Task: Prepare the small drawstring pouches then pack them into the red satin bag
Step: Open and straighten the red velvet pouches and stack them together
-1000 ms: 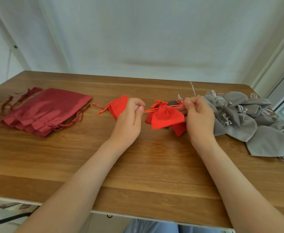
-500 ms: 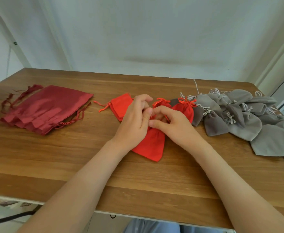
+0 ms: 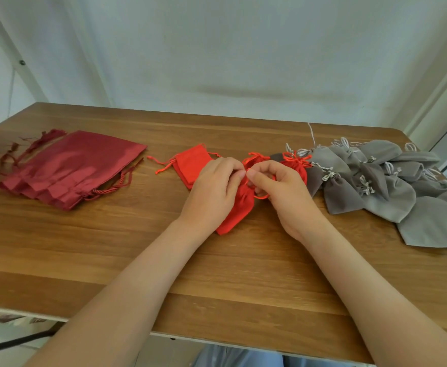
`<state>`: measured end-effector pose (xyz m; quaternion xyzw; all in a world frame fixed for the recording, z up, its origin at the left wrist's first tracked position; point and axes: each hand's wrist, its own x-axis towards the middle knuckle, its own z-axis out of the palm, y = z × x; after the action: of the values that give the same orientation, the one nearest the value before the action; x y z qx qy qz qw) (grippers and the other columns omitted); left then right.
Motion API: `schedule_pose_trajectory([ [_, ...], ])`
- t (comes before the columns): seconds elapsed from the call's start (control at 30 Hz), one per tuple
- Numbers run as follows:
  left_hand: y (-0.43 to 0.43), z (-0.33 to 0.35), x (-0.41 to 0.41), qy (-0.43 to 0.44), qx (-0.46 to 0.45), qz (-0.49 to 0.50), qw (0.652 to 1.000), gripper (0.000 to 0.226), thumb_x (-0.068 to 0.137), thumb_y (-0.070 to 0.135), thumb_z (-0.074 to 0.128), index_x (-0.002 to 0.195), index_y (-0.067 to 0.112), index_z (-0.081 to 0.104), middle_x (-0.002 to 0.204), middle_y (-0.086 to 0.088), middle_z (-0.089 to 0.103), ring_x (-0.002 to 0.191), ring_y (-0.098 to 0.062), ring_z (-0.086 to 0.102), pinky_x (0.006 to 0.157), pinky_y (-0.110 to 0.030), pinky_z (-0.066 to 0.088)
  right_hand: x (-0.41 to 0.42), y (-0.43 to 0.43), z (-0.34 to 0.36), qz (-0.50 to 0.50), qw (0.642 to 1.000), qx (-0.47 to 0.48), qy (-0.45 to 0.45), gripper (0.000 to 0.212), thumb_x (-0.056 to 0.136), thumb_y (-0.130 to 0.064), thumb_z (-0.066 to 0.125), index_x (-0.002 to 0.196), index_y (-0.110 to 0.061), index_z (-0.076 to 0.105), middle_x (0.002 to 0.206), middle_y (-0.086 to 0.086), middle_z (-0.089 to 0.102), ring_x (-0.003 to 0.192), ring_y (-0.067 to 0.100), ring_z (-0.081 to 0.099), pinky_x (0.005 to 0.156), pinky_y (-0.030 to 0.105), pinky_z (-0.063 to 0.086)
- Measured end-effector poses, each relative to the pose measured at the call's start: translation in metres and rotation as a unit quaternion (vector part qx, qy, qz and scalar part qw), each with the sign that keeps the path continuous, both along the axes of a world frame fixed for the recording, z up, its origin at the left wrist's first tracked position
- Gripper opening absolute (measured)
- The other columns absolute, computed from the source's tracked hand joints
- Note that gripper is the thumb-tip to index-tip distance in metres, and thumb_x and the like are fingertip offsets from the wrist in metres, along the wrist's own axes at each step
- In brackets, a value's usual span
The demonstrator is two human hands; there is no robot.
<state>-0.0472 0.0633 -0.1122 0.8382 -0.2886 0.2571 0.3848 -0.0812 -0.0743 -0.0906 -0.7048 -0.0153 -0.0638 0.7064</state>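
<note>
While it lies on the wood-grain tabletop (image 3: 217, 274), the small bright-red cloth drawstring pouch (image 3: 237, 210) is pinched at its gathered mouth by the left hand's (image 3: 211, 192) curled fingers, and the right hand (image 3: 283, 192) pinches its thin looped red cord (image 3: 260, 197). Well left of that pouch lie flat, glossy dark-red satin bags (image 3: 71, 168). Just right of it sprawls a heap of soft grey velvety pouches (image 3: 389, 186).
</note>
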Motion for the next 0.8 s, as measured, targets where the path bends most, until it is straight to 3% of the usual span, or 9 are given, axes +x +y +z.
schedule_pose_trajectory([
  [0.13,-0.001,-0.001,-0.001,0.009,0.017,-0.021,1.000,0.025,0.095,0.022,0.041,0.094,0.008,0.062,0.088,-0.002,0.063,0.087,-0.011,0.051,0.080,-0.017,0.033,0.002,-0.001,-0.002,0.006,0.998,0.065,-0.007,0.011,0.090,-0.002,0.057,0.083,-0.010,0.061,0.068,-0.003,0.055,0.064,0.007,0.046,0.063,0.018,0.039],
  [0.23,-0.002,0.001,-0.004,0.014,-0.004,-0.030,0.999,0.033,0.094,0.031,0.044,0.094,0.008,0.067,0.089,-0.003,0.066,0.086,-0.007,0.050,0.081,-0.014,0.033,0.002,-0.001,-0.002,-0.024,0.998,0.027,-0.047,0.013,0.088,0.000,0.059,0.082,-0.012,0.061,0.076,0.002,0.056,0.073,0.010,0.049,0.069,0.019,0.042],
  [0.37,-0.004,0.003,-0.005,0.070,-0.055,-0.022,0.996,0.016,0.087,0.028,0.064,0.081,0.013,0.066,0.077,0.007,0.061,0.075,0.001,0.046,0.073,-0.009,0.034,0.003,0.001,-0.001,-0.026,0.997,0.006,-0.073,0.013,0.088,0.002,0.059,0.086,-0.010,0.063,0.082,0.003,0.060,0.076,0.008,0.052,0.072,0.020,0.043],
  [0.43,-0.004,0.003,-0.005,0.084,-0.057,-0.017,0.995,0.015,0.085,0.023,0.068,0.077,0.012,0.063,0.073,0.008,0.057,0.074,0.001,0.046,0.070,-0.010,0.035,0.005,-0.002,-0.003,-0.038,0.988,-0.102,-0.112,0.019,0.088,0.000,0.058,0.093,-0.015,0.067,0.086,0.002,0.063,0.080,0.007,0.053,0.078,0.018,0.042],
  [0.53,-0.004,0.003,-0.006,0.074,-0.032,-0.015,0.997,0.016,0.084,0.021,0.069,0.073,0.011,0.061,0.069,0.003,0.057,0.072,-0.003,0.043,0.069,-0.012,0.033,0.007,-0.010,-0.005,-0.048,0.897,-0.375,-0.228,0.021,0.088,-0.003,0.054,0.098,-0.015,0.068,0.091,-0.009,0.060,0.086,0.004,0.045,0.081,0.006,0.032],
  [0.6,-0.004,0.003,-0.006,0.082,-0.025,-0.010,0.996,0.015,0.083,0.024,0.068,0.073,0.013,0.062,0.071,0.002,0.059,0.073,-0.006,0.046,0.068,-0.018,0.036,0.007,-0.015,-0.005,-0.050,0.878,-0.412,-0.241,0.016,0.088,-0.006,0.055,0.094,-0.013,0.068,0.089,-0.011,0.058,0.086,0.006,0.044,0.081,0.005,0.030],
  [0.7,-0.003,0.004,-0.007,0.103,-0.026,0.006,0.994,0.014,0.084,0.028,0.068,0.078,0.016,0.064,0.075,0.004,0.062,0.078,-0.013,0.053,0.072,-0.032,0.043,0.004,-0.014,-0.004,-0.077,0.897,-0.379,-0.212,0.010,0.087,-0.008,0.061,0.088,-0.014,0.069,0.084,-0.013,0.060,0.083,0.002,0.049,0.079,0.006,0.034],
  [0.8,-0.004,0.007,-0.008,0.119,-0.045,0.019,0.992,0.012,0.084,0.028,0.069,0.086,0.017,0.063,0.078,0.006,0.063,0.080,-0.014,0.057,0.074,-0.034,0.046,0.002,-0.005,-0.003,-0.087,0.951,-0.262,-0.138,0.009,0.088,-0.006,0.061,0.086,-0.012,0.068,0.080,-0.012,0.064,0.076,0.000,0.056,0.072,0.011,0.040],
])
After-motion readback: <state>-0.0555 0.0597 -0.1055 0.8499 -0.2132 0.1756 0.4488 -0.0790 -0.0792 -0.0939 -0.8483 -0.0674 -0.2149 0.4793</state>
